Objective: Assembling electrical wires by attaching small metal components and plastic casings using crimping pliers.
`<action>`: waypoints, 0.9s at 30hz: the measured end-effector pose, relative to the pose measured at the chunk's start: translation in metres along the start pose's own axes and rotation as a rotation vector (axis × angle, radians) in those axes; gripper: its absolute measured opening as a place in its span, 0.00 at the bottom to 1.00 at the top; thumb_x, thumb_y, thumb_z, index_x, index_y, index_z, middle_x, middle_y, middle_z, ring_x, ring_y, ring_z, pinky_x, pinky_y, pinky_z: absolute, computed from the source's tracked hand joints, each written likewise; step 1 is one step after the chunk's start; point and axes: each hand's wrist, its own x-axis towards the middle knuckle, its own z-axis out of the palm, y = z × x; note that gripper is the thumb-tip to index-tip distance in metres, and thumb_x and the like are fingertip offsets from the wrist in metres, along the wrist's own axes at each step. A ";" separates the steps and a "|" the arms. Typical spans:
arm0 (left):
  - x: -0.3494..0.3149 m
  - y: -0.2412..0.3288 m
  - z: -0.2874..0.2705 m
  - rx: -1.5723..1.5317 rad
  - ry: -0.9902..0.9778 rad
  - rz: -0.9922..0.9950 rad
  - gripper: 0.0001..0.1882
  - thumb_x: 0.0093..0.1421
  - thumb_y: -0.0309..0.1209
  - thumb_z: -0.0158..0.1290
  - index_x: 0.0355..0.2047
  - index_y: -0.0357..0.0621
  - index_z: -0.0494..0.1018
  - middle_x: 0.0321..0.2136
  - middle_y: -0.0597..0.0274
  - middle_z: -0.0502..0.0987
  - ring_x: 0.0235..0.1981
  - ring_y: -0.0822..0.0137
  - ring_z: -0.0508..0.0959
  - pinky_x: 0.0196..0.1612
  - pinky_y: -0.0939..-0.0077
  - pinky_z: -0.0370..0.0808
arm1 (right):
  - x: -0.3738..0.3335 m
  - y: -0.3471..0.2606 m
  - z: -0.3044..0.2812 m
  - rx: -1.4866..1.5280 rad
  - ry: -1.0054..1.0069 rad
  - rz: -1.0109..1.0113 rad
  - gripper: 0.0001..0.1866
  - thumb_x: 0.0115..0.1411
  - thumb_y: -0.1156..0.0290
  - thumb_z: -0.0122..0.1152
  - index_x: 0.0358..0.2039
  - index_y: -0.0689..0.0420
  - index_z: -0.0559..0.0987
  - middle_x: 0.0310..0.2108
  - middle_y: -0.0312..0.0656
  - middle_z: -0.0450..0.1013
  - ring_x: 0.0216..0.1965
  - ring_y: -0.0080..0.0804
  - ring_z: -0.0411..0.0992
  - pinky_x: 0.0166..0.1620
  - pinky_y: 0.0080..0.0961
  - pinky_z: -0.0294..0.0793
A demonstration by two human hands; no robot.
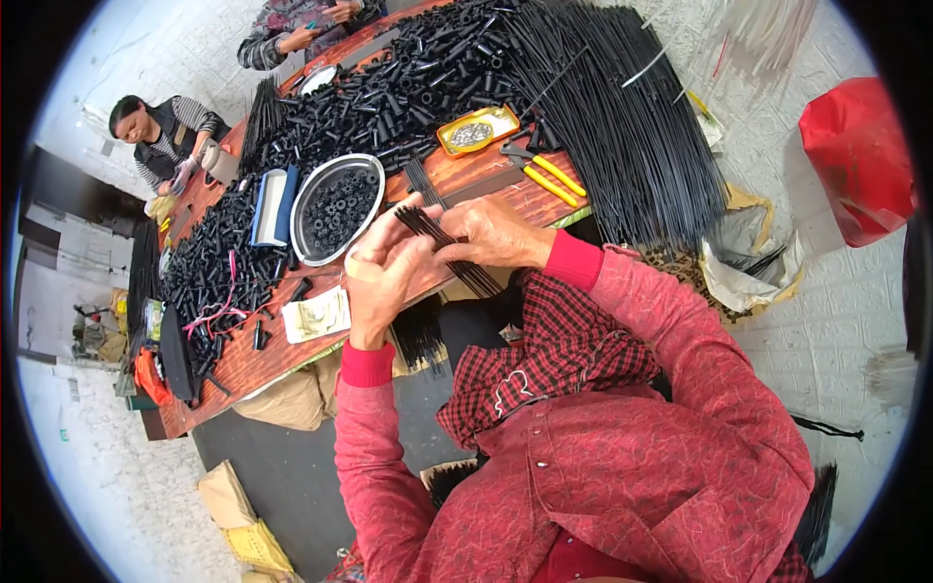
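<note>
Rods in my hands
My left hand [381,277] and right hand [491,233] both close around thin black rods [442,243], over the tabletop [262,355] beside a bowl [335,209].

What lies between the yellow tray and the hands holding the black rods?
In the head view, yellow-handled pliers lie on the table between the yellow tray and the right hand.

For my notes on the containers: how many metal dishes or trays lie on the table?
2: a round steel bowl of black parts beside the left hand, and a yellow tray near the pliers. Others may be hidden.
</note>
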 end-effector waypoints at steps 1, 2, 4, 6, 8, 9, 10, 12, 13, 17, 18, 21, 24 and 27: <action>0.001 0.009 0.002 0.067 0.019 0.016 0.20 0.63 0.21 0.56 0.56 0.34 0.72 0.47 0.52 0.80 0.47 0.69 0.79 0.53 0.75 0.76 | 0.001 0.000 0.002 -0.032 0.004 0.005 0.23 0.53 0.57 0.71 0.18 0.61 0.70 0.20 0.48 0.69 0.25 0.49 0.72 0.28 0.42 0.68; 0.000 0.011 0.001 0.082 0.034 0.013 0.18 0.63 0.20 0.55 0.54 0.34 0.73 0.46 0.54 0.81 0.46 0.70 0.80 0.52 0.75 0.76 | 0.003 -0.001 0.004 -0.068 0.037 -0.030 0.23 0.52 0.57 0.72 0.18 0.61 0.71 0.19 0.48 0.68 0.24 0.50 0.72 0.28 0.42 0.68; -0.003 0.012 -0.002 0.098 0.054 0.011 0.16 0.63 0.20 0.55 0.52 0.34 0.75 0.44 0.55 0.82 0.45 0.70 0.80 0.52 0.76 0.76 | 0.003 -0.006 0.004 -0.067 0.046 -0.045 0.23 0.52 0.57 0.72 0.18 0.61 0.72 0.19 0.48 0.69 0.25 0.49 0.72 0.28 0.42 0.68; -0.007 0.009 -0.005 0.125 0.057 0.041 0.15 0.64 0.21 0.55 0.51 0.34 0.76 0.43 0.56 0.82 0.45 0.71 0.80 0.50 0.77 0.76 | 0.000 -0.010 0.005 -0.070 0.062 -0.053 0.22 0.52 0.56 0.71 0.19 0.61 0.72 0.20 0.47 0.69 0.25 0.49 0.73 0.28 0.42 0.68; -0.011 0.010 -0.003 0.134 0.069 0.039 0.15 0.64 0.21 0.55 0.51 0.34 0.76 0.43 0.56 0.82 0.45 0.71 0.80 0.50 0.77 0.76 | -0.003 -0.012 0.008 -0.064 0.099 -0.037 0.21 0.52 0.56 0.71 0.21 0.60 0.75 0.20 0.45 0.70 0.26 0.48 0.74 0.28 0.42 0.69; -0.013 0.011 -0.001 0.141 0.081 0.036 0.14 0.64 0.21 0.55 0.51 0.34 0.76 0.42 0.57 0.82 0.45 0.72 0.80 0.49 0.77 0.76 | -0.004 -0.012 0.008 -0.063 0.100 -0.036 0.21 0.52 0.56 0.71 0.21 0.60 0.75 0.20 0.45 0.70 0.26 0.48 0.74 0.28 0.42 0.69; -0.013 0.013 0.001 0.142 0.080 0.035 0.14 0.64 0.21 0.55 0.51 0.34 0.76 0.42 0.57 0.82 0.45 0.72 0.80 0.49 0.77 0.76 | -0.005 -0.013 0.009 -0.064 0.117 -0.039 0.20 0.52 0.56 0.71 0.22 0.60 0.76 0.21 0.45 0.70 0.26 0.48 0.74 0.28 0.42 0.69; -0.015 0.018 0.004 0.133 0.094 0.046 0.14 0.64 0.21 0.54 0.51 0.34 0.77 0.42 0.57 0.82 0.44 0.72 0.80 0.49 0.78 0.76 | -0.006 -0.014 0.009 -0.064 0.134 -0.043 0.19 0.52 0.56 0.71 0.23 0.59 0.77 0.21 0.44 0.71 0.27 0.48 0.74 0.29 0.41 0.69; -0.015 0.018 0.004 0.134 0.093 0.045 0.14 0.64 0.21 0.54 0.51 0.34 0.77 0.42 0.57 0.82 0.44 0.72 0.80 0.49 0.78 0.76 | -0.006 -0.014 0.009 -0.057 0.122 -0.040 0.18 0.52 0.56 0.71 0.24 0.59 0.77 0.21 0.45 0.71 0.27 0.49 0.74 0.29 0.41 0.70; -0.017 0.012 0.000 0.179 0.118 0.082 0.15 0.64 0.21 0.54 0.51 0.33 0.76 0.42 0.55 0.82 0.43 0.70 0.80 0.49 0.77 0.76 | -0.008 -0.013 0.007 -0.060 0.075 -0.022 0.17 0.52 0.59 0.71 0.25 0.60 0.77 0.23 0.46 0.72 0.29 0.50 0.75 0.31 0.41 0.70; -0.017 0.011 -0.001 0.202 0.128 0.092 0.15 0.64 0.21 0.55 0.51 0.32 0.75 0.43 0.54 0.82 0.44 0.68 0.81 0.50 0.76 0.76 | -0.008 -0.012 0.007 -0.059 0.075 -0.020 0.17 0.52 0.59 0.71 0.25 0.60 0.77 0.23 0.46 0.72 0.29 0.50 0.75 0.31 0.41 0.70; -0.018 0.011 0.001 0.197 0.148 0.078 0.14 0.63 0.21 0.56 0.50 0.33 0.76 0.42 0.55 0.82 0.43 0.69 0.80 0.50 0.76 0.76 | -0.007 -0.010 0.007 0.018 0.109 -0.062 0.16 0.52 0.60 0.70 0.26 0.60 0.77 0.24 0.47 0.72 0.29 0.50 0.75 0.31 0.42 0.70; -0.018 0.010 0.001 0.215 0.167 0.114 0.14 0.60 0.21 0.59 0.47 0.35 0.79 0.40 0.61 0.82 0.40 0.74 0.80 0.45 0.81 0.76 | -0.009 -0.011 0.005 -0.018 0.027 0.020 0.16 0.53 0.55 0.69 0.39 0.49 0.86 0.30 0.43 0.79 0.31 0.47 0.77 0.33 0.41 0.72; -0.019 0.009 -0.001 0.228 0.170 0.087 0.13 0.60 0.21 0.60 0.45 0.35 0.80 0.39 0.61 0.82 0.39 0.74 0.80 0.45 0.81 0.76 | -0.010 -0.011 0.005 -0.058 0.005 0.033 0.15 0.54 0.55 0.69 0.38 0.49 0.86 0.29 0.43 0.79 0.30 0.47 0.77 0.33 0.41 0.72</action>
